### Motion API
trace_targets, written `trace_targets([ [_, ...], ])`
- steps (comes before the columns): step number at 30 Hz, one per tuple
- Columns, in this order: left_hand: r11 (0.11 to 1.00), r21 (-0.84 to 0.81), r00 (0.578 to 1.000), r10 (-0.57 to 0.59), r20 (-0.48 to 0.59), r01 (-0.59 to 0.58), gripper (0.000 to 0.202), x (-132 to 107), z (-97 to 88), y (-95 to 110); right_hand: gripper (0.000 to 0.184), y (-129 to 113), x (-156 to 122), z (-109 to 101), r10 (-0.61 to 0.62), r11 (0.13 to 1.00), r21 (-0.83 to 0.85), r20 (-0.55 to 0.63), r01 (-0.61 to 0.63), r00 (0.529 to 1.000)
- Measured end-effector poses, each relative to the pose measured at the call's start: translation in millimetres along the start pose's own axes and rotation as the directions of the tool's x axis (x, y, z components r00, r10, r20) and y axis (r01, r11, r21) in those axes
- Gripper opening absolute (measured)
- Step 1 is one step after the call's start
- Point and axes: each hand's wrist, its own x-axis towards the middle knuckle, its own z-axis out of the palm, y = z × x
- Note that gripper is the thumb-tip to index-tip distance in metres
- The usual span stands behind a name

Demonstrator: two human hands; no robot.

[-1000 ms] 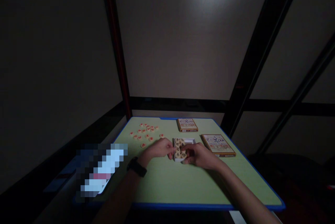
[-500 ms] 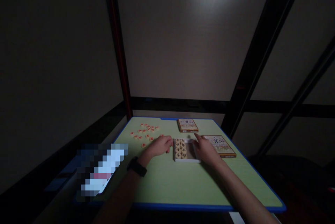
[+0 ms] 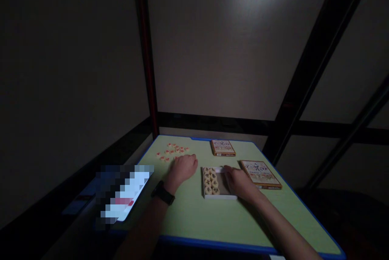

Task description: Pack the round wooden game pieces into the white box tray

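My right hand is closed around the right side of a white open box, its fingers curled over the wall. Round wooden xiangqi pieces with dark characters fill two columns in the left part of this box; the part beside my fingers shows a bare grey bottom. To the left, my left hand rests low over the table with fingers bent down, next to scattered xiangqi pieces with red characters. Its fingertips are partly hidden, so what they hold cannot be made out. A dark watch circles the left wrist.
Two printed flat boxes lie on the green table: one at the back, one right of my right hand. A bright, blurred-out screen sits at the left edge. Walls close in behind and left.
My left hand has moved from beside the white box back and left to the red pieces, covering some. The white box has shifted slightly nearer with my right hand. The view has turned a little left.
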Motion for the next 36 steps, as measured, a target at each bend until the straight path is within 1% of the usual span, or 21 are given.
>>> trace_targets([
  [2,0.988,0.040,0.988,-0.150,-0.045,0.151,0.038,0,-13.7,-16,0.031,-5,-4,-1,-0.038,0.998,0.047,0.012,0.037,0.999],
  [4,0.954,0.064,0.951,-0.282,-0.128,0.292,0.041,2,-24.9,-34,0.031,-9,-6,-1,-0.083,0.992,0.096,0.023,0.080,0.996],
  [5,0.940,0.083,0.932,-0.311,-0.186,0.330,0.042,3,-28.2,-43,0.032,-10,-7,-1,-0.096,0.989,0.114,0.020,0.093,0.995],
  [7,0.927,0.096,0.916,-0.337,-0.216,0.364,0.044,5,-29.3,-58,0.036,-11,-6,-4,-0.075,0.991,0.115,0.002,0.075,0.997],
  [9,0.924,0.073,0.915,-0.357,-0.186,0.375,0.047,11,-23.9,-66,0.041,-13,0,-10,-0.024,0.997,0.071,-0.037,0.026,0.999],
  [11,0.922,0.031,0.919,-0.380,-0.099,0.385,0.052,20,-15.6,-70,0.041,-17,11,-19,-0.011,1.000,0.015,-0.075,0.012,0.997],
  [13,0.920,-0.008,0.919,-0.393,0.018,0.393,0.056,33,-8.7,-72,0.038,-22,30,-28,-0.060,0.998,-0.029,-0.085,0.057,0.995],
  [14,0.919,-0.023,0.917,-0.393,0.065,0.395,0.057,40,-6.4,-73,0.036,-26,41,-30,-0.095,0.995,-0.045,-0.071,0.092,0.993],
  [16,0.921,-0.037,0.917,-0.382,0.116,0.388,0.058,54,-4.2,-76,0.035,-34,69,-31,-0.181,0.983,-0.038,-0.023,0.180,0.983],
  [17,0.925,-0.038,0.919,-0.372,0.130,0.379,0.058,60,-3.4,-78,0.037,-38,85,-28,-0.237,0.971,-0.017,0.017,0.237,0.971],
  [19,0.935,-0.040,0.925,-0.342,0.167,0.353,0.058,69,-1.0,-82,0.041,-47,116,-17,-0.374,0.927,0.067,0.085,0.369,0.923],
  [20,0.940,-0.045,0.927,-0.326,0.188,0.339,0.058,70,1.2,-84,0.040,-51,132,-10,-0.420,0.905,0.114,0.094,0.409,0.903],
  [22,0.950,-0.059,0.934,-0.289,0.209,0.308,0.058,69,7.9,-87,0.039,-58,160,6,-0.448,0.889,0.148,0.090,0.433,0.889],
  [24,0.964,-0.053,0.954,-0.248,0.167,0.260,0.057,64,16.8,-88,0.038,-65,182,21,-0.469,0.874,0.186,0.073,0.450,0.880],
  [26,0.976,-0.031,0.971,-0.209,0.116,0.214,0.054,55,26.1,-87,0.035,-70,198,33,-0.492,0.853,0.232,0.061,0.467,0.869],
  [29,0.991,0.004,0.991,-0.132,0.004,0.132,0.049,43,38.7,-82,0.032,-71,209,46,-0.526,0.819,0.303,0.057,0.488,0.848],
  [32,0.998,0.030,0.995,-0.052,-0.086,0.055,0.048,32,49.1,-75,0.030,-67,206,53,-0.557,0.786,0.358,0.053,0.505,0.829],
  [36,0.999,0.048,0.991,0.012,-0.134,-0.006,0.049,21,58.3,-63,0.027,-59,193,51,-0.601,0.748,0.395,0.063,0.533,0.797],
])
